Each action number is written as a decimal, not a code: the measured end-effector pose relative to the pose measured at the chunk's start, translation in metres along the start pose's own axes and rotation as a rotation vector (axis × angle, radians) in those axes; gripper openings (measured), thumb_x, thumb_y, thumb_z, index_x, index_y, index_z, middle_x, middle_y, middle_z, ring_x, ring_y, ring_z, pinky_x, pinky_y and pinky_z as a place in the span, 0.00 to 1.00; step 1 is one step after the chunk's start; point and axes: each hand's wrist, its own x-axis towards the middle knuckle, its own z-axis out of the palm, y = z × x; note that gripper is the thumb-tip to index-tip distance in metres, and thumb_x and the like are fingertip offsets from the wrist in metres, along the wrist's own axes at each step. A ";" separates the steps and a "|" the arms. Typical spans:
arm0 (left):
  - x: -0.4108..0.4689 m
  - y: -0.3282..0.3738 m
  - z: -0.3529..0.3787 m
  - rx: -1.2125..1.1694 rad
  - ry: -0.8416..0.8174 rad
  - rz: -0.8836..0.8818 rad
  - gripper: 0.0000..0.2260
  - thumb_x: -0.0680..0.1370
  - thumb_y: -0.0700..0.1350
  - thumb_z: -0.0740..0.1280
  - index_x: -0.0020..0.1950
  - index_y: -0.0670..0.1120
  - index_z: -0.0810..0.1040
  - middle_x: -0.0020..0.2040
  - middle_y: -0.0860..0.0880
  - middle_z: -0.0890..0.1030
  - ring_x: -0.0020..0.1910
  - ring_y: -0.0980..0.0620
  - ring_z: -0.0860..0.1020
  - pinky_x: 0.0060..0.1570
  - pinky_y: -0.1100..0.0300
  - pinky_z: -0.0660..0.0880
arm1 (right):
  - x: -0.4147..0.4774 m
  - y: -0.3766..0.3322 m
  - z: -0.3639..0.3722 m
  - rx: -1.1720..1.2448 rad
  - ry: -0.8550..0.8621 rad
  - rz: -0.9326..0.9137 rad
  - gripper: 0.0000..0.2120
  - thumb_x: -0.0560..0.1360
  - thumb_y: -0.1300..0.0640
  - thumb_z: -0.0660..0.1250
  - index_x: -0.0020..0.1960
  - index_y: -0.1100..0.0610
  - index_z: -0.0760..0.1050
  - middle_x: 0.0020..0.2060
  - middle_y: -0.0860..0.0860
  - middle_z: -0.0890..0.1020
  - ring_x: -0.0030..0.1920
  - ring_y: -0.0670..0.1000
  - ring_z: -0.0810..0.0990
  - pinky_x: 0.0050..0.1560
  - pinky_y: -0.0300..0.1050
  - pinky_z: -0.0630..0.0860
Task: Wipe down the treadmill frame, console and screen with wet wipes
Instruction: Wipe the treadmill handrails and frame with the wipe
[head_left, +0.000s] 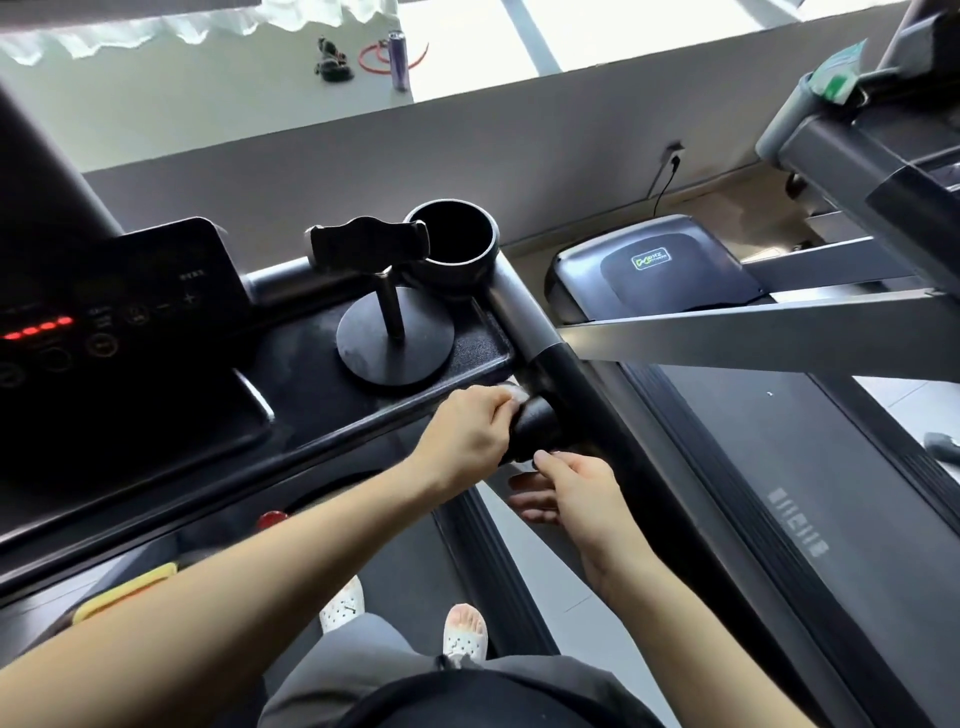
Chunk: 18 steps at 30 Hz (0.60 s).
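Left hand (470, 434) at front-right corner of console tray (311, 395), fingers curled round short black handle stub (537, 423), pressing wet wipe (511, 391) against it; only white scrap of wipe shows past knuckles. Right hand (566, 488) just below stub, fingers loosely curled, nothing visible in them, thumb tip at stub's underside. Phone stand (395, 343) mid-tray, cup holder (449, 244) at far-right corner, control panel (156, 291) at left edge.

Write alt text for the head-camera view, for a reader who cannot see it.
A person's left hand holds a white wet wipe against a black handle grip beside the treadmill console, right hand just below. A phone stand sits on the tray.
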 end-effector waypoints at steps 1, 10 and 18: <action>-0.005 0.002 -0.006 0.006 0.014 0.077 0.14 0.84 0.45 0.62 0.39 0.53 0.72 0.34 0.52 0.78 0.39 0.47 0.78 0.41 0.52 0.72 | 0.000 0.000 0.000 0.003 0.003 0.003 0.11 0.84 0.58 0.61 0.53 0.66 0.77 0.50 0.65 0.84 0.38 0.54 0.87 0.43 0.49 0.78; 0.003 0.025 -0.014 0.391 0.091 0.392 0.05 0.76 0.41 0.65 0.40 0.46 0.73 0.39 0.48 0.77 0.37 0.42 0.76 0.33 0.53 0.72 | 0.000 -0.001 0.002 0.033 0.009 -0.008 0.11 0.84 0.60 0.60 0.47 0.63 0.76 0.43 0.61 0.86 0.37 0.55 0.85 0.41 0.48 0.78; -0.054 -0.012 0.011 0.429 0.076 0.719 0.06 0.80 0.40 0.66 0.44 0.43 0.80 0.44 0.47 0.82 0.47 0.45 0.80 0.48 0.50 0.77 | -0.011 0.007 -0.003 0.110 -0.076 -0.058 0.14 0.81 0.69 0.58 0.48 0.62 0.82 0.37 0.57 0.85 0.39 0.53 0.83 0.45 0.51 0.81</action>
